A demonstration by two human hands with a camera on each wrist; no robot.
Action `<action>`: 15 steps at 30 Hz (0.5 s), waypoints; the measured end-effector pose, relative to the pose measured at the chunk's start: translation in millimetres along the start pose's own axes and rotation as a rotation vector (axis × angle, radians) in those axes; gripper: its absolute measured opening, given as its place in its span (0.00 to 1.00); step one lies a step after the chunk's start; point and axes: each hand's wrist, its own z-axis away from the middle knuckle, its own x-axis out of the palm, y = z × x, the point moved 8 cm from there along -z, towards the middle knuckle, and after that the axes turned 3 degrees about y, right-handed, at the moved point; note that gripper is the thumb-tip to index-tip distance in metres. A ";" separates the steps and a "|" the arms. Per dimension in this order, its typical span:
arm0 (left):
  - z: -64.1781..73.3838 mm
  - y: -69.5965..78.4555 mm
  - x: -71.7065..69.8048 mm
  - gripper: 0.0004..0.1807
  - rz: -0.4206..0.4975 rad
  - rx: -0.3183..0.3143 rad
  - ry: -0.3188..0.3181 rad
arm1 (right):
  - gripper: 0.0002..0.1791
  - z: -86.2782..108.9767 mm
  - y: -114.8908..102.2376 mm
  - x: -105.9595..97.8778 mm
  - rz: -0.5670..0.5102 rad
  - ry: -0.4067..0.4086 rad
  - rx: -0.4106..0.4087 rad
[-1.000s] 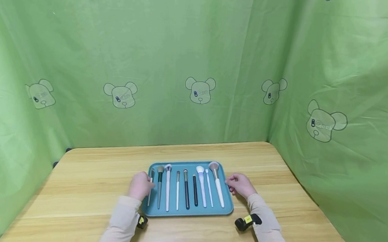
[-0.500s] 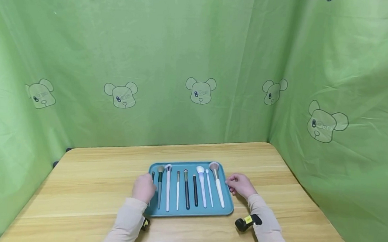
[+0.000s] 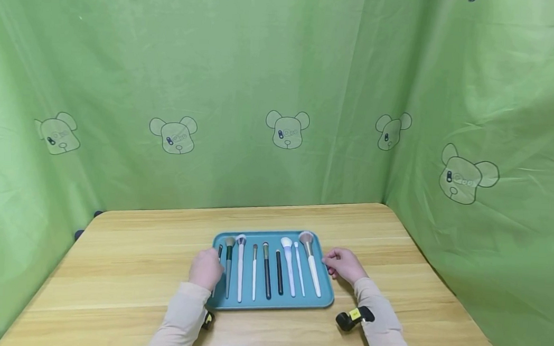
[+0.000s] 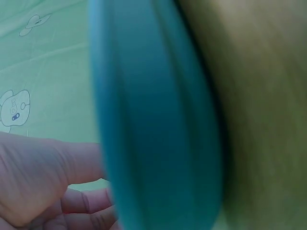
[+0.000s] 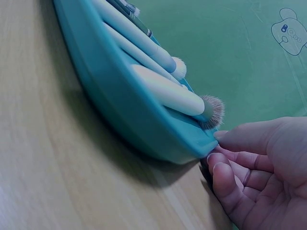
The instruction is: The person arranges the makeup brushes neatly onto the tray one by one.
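A teal tray (image 3: 269,307) lies on the table, holding several makeup brushes in a row. My left hand (image 3: 206,269) reaches over the tray's left edge, round the leftmost makeup brush (image 3: 220,252), covering most of its handle. In the left wrist view the thumb (image 4: 81,160) and curled fingers pass behind the tray wall, which hides their tips. At the opposite edge my right hand (image 3: 345,264) pinches the tray rim between thumb and fingers. Nearest to it lies a large white-handled brush (image 5: 172,93) with fluffy bristles.
Wooden table (image 3: 133,270) surrounds the tray on every side. A green curtain (image 3: 229,175) with bear faces hangs behind the table and along both sides. Black wrist cameras (image 3: 355,317) sit on both forearms.
My left hand has moved slightly right over the leftmost makeup brush, covering more of it. That brush's tip has shifted a little right. The right hand stays at the tray edge.
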 end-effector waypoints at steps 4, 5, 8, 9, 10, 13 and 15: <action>0.2 0.1 0.0 0.02 -0.001 0.008 -0.006 | 0.08 0.1 0.2 -0.1 0.001 0.000 0.000; 0.2 0.0 0.2 0.02 0.001 0.006 -0.009 | 0.08 0.0 0.4 -0.1 0.003 0.001 0.001; -0.6 -1.6 1.4 0.01 0.007 0.005 -0.015 | 0.08 0.0 0.5 -0.2 0.006 0.001 0.003; -0.8 -2.1 1.7 0.01 0.010 0.003 -0.018 | 0.08 -0.1 0.3 -0.1 0.006 0.001 0.002; -0.9 -2.5 2.0 0.01 0.012 0.001 -0.021 | 0.08 -0.1 0.3 0.0 0.007 0.001 0.002; -1.1 -3.2 2.2 0.02 0.016 -0.008 -0.028 | 0.08 -0.4 0.1 0.1 0.003 -0.001 0.004; -1.2 -3.4 1.9 0.02 0.019 -0.019 -0.031 | 0.08 -0.8 0.3 0.3 0.002 -0.002 0.004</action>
